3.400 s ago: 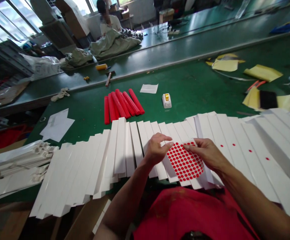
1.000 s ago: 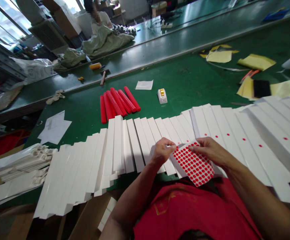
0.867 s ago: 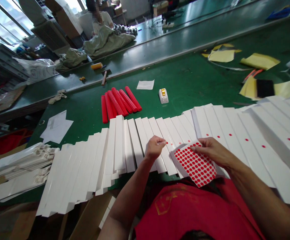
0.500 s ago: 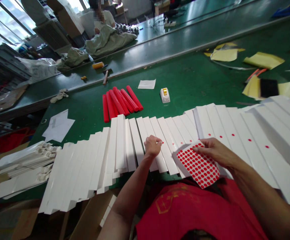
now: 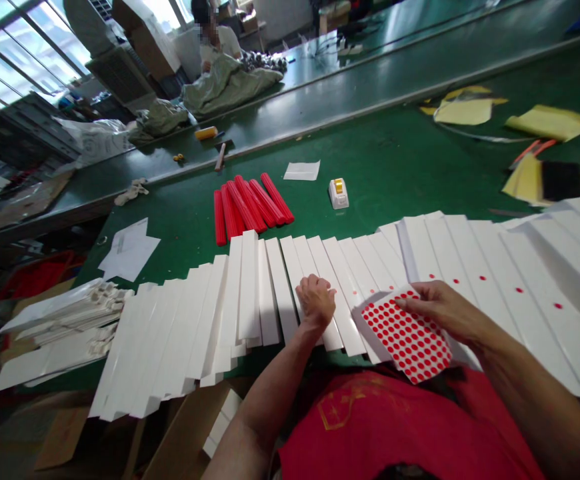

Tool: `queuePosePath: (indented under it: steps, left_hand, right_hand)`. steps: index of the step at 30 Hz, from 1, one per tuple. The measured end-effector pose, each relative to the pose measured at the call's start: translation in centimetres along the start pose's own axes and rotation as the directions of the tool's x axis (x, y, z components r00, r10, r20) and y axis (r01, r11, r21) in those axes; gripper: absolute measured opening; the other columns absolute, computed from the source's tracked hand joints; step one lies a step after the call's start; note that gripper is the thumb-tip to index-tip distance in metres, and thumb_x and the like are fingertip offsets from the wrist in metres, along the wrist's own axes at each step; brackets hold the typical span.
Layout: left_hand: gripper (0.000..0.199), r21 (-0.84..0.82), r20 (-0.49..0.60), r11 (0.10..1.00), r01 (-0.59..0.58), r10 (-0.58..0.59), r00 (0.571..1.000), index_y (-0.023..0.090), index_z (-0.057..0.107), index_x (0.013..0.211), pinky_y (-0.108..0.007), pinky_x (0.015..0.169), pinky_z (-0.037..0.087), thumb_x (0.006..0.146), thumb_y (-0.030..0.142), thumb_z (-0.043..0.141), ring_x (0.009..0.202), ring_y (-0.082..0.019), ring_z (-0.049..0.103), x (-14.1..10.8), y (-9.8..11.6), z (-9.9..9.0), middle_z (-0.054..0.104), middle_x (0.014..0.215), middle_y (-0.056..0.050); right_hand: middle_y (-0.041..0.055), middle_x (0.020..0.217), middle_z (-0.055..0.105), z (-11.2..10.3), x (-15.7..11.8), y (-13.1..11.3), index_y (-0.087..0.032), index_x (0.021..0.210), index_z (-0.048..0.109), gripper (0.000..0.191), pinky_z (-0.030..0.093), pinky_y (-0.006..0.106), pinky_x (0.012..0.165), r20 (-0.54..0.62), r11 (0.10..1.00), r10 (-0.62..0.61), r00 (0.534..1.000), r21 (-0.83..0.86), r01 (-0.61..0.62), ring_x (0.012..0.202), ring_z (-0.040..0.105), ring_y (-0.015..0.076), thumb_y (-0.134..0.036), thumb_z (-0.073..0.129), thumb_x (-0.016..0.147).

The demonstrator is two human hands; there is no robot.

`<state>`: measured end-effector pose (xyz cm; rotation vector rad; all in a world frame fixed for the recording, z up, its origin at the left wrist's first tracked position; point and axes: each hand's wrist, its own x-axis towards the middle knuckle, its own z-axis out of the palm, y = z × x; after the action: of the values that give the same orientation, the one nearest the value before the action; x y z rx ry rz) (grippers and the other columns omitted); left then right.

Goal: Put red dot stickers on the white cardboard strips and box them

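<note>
Sheet (image 5: 413, 340), 1: pinched at its upper edge by right hand (image 5: 437, 305), mostly held below and left of the grip | left hand (image 5: 317, 300): fingers curled over boxes (image 5: 145, 347), anything pinched cannot be told | dots (image 5: 483, 278) right of sheet: 5 seen | red rods (image 5: 220, 220): 6 at least

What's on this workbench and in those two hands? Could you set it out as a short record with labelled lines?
Left hand: fingers curled, over the white boxes; contact or anything pinched is unclear
Right hand: holding a sheet of red dots
Row: long white boxes side by side along the near part of the green table
Markings: some boxes towards the right bear a red dot
Beyond the row: red rods, white-and-yellow device
Background: a person behind a greenish sack
</note>
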<state>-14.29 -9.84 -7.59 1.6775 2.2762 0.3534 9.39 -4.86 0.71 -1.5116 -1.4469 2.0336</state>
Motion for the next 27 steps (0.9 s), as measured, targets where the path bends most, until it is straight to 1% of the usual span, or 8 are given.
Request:
queuePosePath:
  steps: [4, 6, 9, 11, 14, 16, 19, 27]
  left_hand:
    - [0.029, -0.007, -0.031, 1.000, -0.005, 0.005, 1.000, 0.020, 0.065, 0.092, -0.038, 0.090, 0.038, 0.079, 0.046, 0.068, 0.103, -0.023, 0.050, 1.9, -1.6, -1.3, 0.059, 0.102, -0.007]
    - [0.031, 0.012, -0.069, 0.999, -0.033, 0.034, 0.997, 0.021, 0.065, 0.100, -0.037, 0.092, 0.038, 0.086, 0.048, 0.057, 0.106, -0.023, 0.050, 4.5, -3.2, -2.6, 0.060, 0.109, -0.007]
    - [0.040, 0.080, -0.116, 0.993, -0.086, 0.095, 0.989, 0.025, 0.056, 0.126, -0.038, 0.103, 0.031, 0.093, 0.045, 0.046, 0.124, -0.024, 0.042, 9.8, -6.2, -4.9, 0.051, 0.136, -0.007]
    - [0.048, 0.113, -0.088, 0.989, -0.098, 0.109, 0.990, 0.027, 0.049, 0.136, -0.040, 0.109, 0.025, 0.092, 0.046, 0.046, 0.134, -0.027, 0.033, 12.9, -8.1, -6.0, 0.043, 0.146, -0.005]
    - [0.051, 0.130, 0.043, 0.989, -0.074, 0.069, 0.997, 0.030, 0.052, 0.134, -0.046, 0.107, 0.024, 0.090, 0.054, 0.045, 0.127, -0.030, 0.041, 15.6, -10.0, -6.6, 0.050, 0.140, -0.006]
    - [0.049, 0.144, 0.093, 0.988, -0.058, 0.045, 0.995, 0.032, 0.058, 0.127, -0.049, 0.103, 0.026, 0.089, 0.059, 0.042, 0.117, -0.031, 0.049, 15.8, -10.6, -6.5, 0.058, 0.129, -0.007]
    - [0.049, 0.157, 0.068, 0.986, -0.045, 0.035, 0.997, 0.033, 0.063, 0.120, -0.049, 0.098, 0.028, 0.090, 0.062, 0.037, 0.111, -0.030, 0.051, 14.8, -10.6, -5.9, 0.062, 0.117, -0.007]
    - [0.045, 0.183, 0.043, 0.982, -0.037, 0.029, 0.999, 0.034, 0.065, 0.113, -0.047, 0.095, 0.030, 0.089, 0.063, 0.040, 0.109, -0.027, 0.050, 12.0, -10.6, -4.6, 0.063, 0.115, -0.005]
  right_hand:
    - [0.0017, 0.056, 0.059, -0.8, 0.4, 1.3, -0.016, 0.072, 0.061, 0.039, 0.028, 0.022, 0.043, 0.015, 0.999, 0.021, 1.000, 0.043, -0.022, 0.045, 0.049, 0.0114, -0.051, 0.078, 0.068]
    - [0.0047, 0.058, 0.061, -1.1, 0.4, 1.8, -0.017, 0.071, 0.063, 0.038, 0.030, 0.024, 0.044, 0.021, 0.997, 0.031, 0.999, 0.073, -0.032, 0.046, 0.051, 0.0128, -0.053, 0.076, 0.072]
    - [0.0087, 0.062, 0.062, -1.3, 0.0, 1.9, -0.021, 0.069, 0.066, 0.036, 0.032, 0.027, 0.045, 0.001, 0.993, 0.064, 0.998, 0.095, -0.064, 0.047, 0.053, 0.0149, -0.056, 0.073, 0.074]
    - [0.0088, 0.061, 0.061, -1.4, -0.3, 1.8, -0.024, 0.066, 0.066, 0.033, 0.032, 0.029, 0.044, -0.014, 0.993, 0.081, 0.997, 0.092, -0.079, 0.047, 0.052, 0.0157, -0.055, 0.074, 0.072]
    - [0.0080, 0.059, 0.057, -1.7, -0.7, 1.8, -0.026, 0.065, 0.066, 0.030, 0.030, 0.031, 0.044, -0.038, 0.994, 0.086, 0.996, 0.073, -0.083, 0.045, 0.049, 0.0164, -0.054, 0.074, 0.072]
    - [0.0084, 0.061, 0.058, -2.0, -0.8, 1.9, -0.026, 0.068, 0.067, 0.031, 0.030, 0.031, 0.045, -0.056, 0.993, 0.095, 0.994, 0.081, -0.090, 0.046, 0.049, 0.0168, -0.055, 0.073, 0.073]
    - [0.0076, 0.060, 0.057, -2.2, -0.4, 2.2, -0.024, 0.071, 0.066, 0.032, 0.029, 0.030, 0.045, -0.070, 0.991, 0.102, 0.992, 0.096, -0.095, 0.046, 0.048, 0.0157, -0.055, 0.072, 0.074]
    - [0.0000, 0.054, 0.056, -0.9, 2.3, 2.3, -0.016, 0.071, 0.060, 0.037, 0.028, 0.021, 0.042, -0.030, 0.996, 0.063, 0.998, 0.067, -0.061, 0.043, 0.046, 0.0116, -0.047, 0.079, 0.062]
